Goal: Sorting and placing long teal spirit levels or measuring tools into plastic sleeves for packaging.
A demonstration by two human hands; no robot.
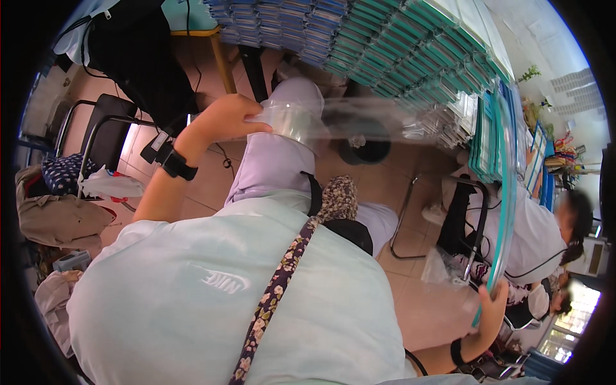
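Note:
My left hand [221, 120], a dark band and a small black box at its wrist, is closed in a pinch on the end of a clear plastic film [366, 119]. The film stretches across over my lap toward the stacked packs on the right. My right hand [493, 309], low at the right, is wrapped round the lower end of a long thin teal-edged panel [504, 212] that stands out beside the stack. Part of its fingers is hidden. Rows of teal-edged flat packs [410, 54] and blue-edged packs [289, 24] are piled in front of me.
A dark round bin [369, 153] with crumpled clear plastic sits on the tiled floor below the film. A black chair [109, 125] stands left, near a brown garment [54, 205]. At right, a person in a white top [513, 234] sits close to a metal-framed chair [405, 224].

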